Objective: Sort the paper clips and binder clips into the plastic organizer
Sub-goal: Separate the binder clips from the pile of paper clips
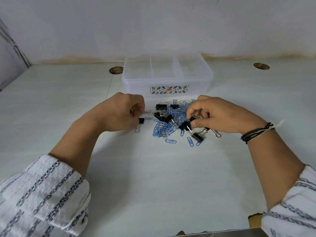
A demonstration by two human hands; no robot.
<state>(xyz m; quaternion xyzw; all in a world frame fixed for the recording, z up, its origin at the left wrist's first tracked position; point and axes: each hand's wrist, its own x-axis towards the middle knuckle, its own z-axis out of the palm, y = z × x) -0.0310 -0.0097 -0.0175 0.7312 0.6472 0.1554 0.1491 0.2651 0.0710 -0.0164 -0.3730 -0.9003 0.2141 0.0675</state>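
On the white worktop (153, 177), blue paper clips (164, 129) and black binder clips (161, 106) lie heaped before the clear plastic organizer (167, 79), whose leaf-patterned label (169, 90) is unreadable, while the left hand (123, 113) and right hand (217, 115) each pinch a binder clip.

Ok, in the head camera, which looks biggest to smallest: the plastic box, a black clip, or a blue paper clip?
1. Plastic box, biggest by far.
2. Black clip.
3. Blue paper clip, thin and smallest, though close to the black clip in length.
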